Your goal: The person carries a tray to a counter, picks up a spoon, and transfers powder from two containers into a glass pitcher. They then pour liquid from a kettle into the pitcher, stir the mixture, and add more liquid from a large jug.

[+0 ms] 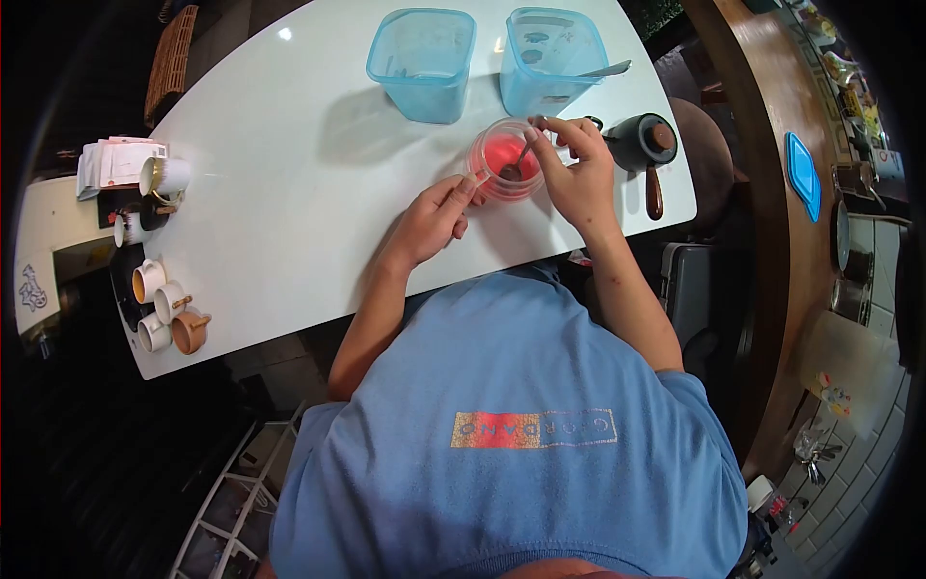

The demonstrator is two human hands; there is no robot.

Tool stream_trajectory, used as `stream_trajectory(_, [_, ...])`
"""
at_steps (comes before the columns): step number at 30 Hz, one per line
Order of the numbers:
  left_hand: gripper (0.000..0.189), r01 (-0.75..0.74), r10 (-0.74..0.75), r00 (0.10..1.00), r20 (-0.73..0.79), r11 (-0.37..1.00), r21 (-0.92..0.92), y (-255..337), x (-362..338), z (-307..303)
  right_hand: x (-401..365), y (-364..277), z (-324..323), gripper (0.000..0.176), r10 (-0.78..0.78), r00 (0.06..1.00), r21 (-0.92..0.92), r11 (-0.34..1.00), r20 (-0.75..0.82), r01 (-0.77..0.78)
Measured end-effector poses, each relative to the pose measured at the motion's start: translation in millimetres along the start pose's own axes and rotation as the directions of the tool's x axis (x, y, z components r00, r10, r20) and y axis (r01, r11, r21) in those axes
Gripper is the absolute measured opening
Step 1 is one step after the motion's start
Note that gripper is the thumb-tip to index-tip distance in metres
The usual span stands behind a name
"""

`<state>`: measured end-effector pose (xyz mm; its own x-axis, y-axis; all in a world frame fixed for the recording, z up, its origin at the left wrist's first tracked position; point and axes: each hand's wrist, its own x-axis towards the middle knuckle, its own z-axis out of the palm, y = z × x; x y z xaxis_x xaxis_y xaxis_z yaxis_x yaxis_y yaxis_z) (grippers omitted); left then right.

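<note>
A clear, round cup [482, 157] with pink-red contents stands on the white table. My left hand [436, 224] is closed on its small handle at the near left side. Inside the cup rests the dark bowl of a metal spoon [511, 172], tilted up to the right. The upper end of the spoon is pinched in the fingers of my right hand [582, 176], over the cup's right rim. Part of the left fingers is hidden behind the cup and its handle.
Two translucent blue containers [422, 72] stand beyond the cup; a utensil [610, 69] leans out of the right one. A dark pot [637, 143] with a wooden handle sits at right. Several mugs [164, 307] line the left edge. A blue lid [802, 176] lies on the wooden counter.
</note>
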<state>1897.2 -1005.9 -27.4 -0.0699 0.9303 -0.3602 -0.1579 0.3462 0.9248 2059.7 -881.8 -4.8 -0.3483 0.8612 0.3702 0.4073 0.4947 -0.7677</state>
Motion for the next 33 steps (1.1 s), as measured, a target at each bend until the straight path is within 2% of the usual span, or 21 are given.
stream_trajectory(1, [0.043,-0.005,0.005,1.0,-0.01,0.999,0.033,0.0,-0.2,0.0,0.1,2.0,1.3,0.019,-0.128,0.99,0.007,0.992,-0.055,0.128])
stream_trajectory(5, [0.044,0.029,-0.025,0.999,-0.029,0.988,0.151,1.0,-0.1,-2.9,3.1,-12.4,-8.1,0.012,-0.21,0.977,-0.045,0.976,0.044,0.212])
stream_trajectory(7, [0.044,-0.003,0.015,0.999,-0.041,0.96,0.282,1.9,0.1,-3.6,2.8,-19.3,-14.6,0.011,-0.229,0.956,-0.253,0.929,0.184,0.271])
stream_trajectory(14, [0.051,0.029,-0.016,0.999,-0.049,0.956,0.292,0.8,1.1,-5.2,8.9,-26.8,-20.2,0.014,-0.289,0.927,-0.339,0.87,0.24,0.359])
stream_trajectory(16, [0.041,-0.141,0.158,0.987,-0.022,0.927,0.348,-8.7,4.3,-6.6,11.7,-24.3,-19.2,0.01,-0.337,0.917,-0.316,0.864,0.213,0.391])
stream_trajectory(20, [0.042,-0.197,0.219,0.976,-0.021,0.912,0.359,-10.5,4.3,-0.2,14.2,-23.0,-22.0,0.014,-0.364,0.898,-0.305,0.85,0.25,0.429])
stream_trajectory(22, [0.043,-0.179,0.231,0.967,-0.108,0.917,0.356,0.1,-1.2,10.2,13.6,-24.8,-26.4,0.016,-0.382,0.875,-0.274,0.844,0.298,0.461])
stream_trajectory(26, [0.037,-0.201,0.257,0.952,-0.166,0.936,0.29,13.5,-2.0,18.8,8.1,-21.7,-36.2,0.015,-0.393,0.865,-0.286,0.829,0.313,0.48])
stream_trajectory(28, [0.034,-0.323,0.386,0.915,-0.114,0.873,0.366,12.1,2.4,17.9,0.8,-14.4,-36.5,0.013,-0.358,0.916,-0.215,0.894,0.18,0.392])
stream_trajectory(29, [0.034,-0.324,0.386,0.916,-0.111,0.873,0.365,11.9,3.6,16.7,-3.5,-14.0,-36.0,0.013,-0.357,0.917,-0.217,0.895,0.179,0.39])
stream_trajectory(30, [0.033,-0.347,0.414,0.907,-0.083,0.843,0.411,11.8,4.8,15.2,-8.8,-14.9,-35.2,0.014,-0.174,0.977,-0.154,0.969,0.123,0.192])
stream_trajectory(31, [0.033,-0.37,0.438,0.897,-0.052,0.811,0.453,11.5,5.5,15.1,-13.7,-17.0,-34.9,0.015,0.023,0.997,-0.079,0.997,0.08,-0.017])
stream_trajectory(32, [0.033,-0.37,0.436,0.899,-0.047,0.811,0.453,13.7,4.7,16.4,-15.3,-22.1,-36.1,0.018,0.162,0.982,-0.007,0.987,0.092,-0.162])
stream_trajectory(33, [0.032,-0.366,0.42,0.906,-0.042,0.832,0.417,17.9,2.8,18.3,-16.4,-21.6,-35.5,0.018,0.166,0.982,-0.008,0.986,0.088,-0.166])
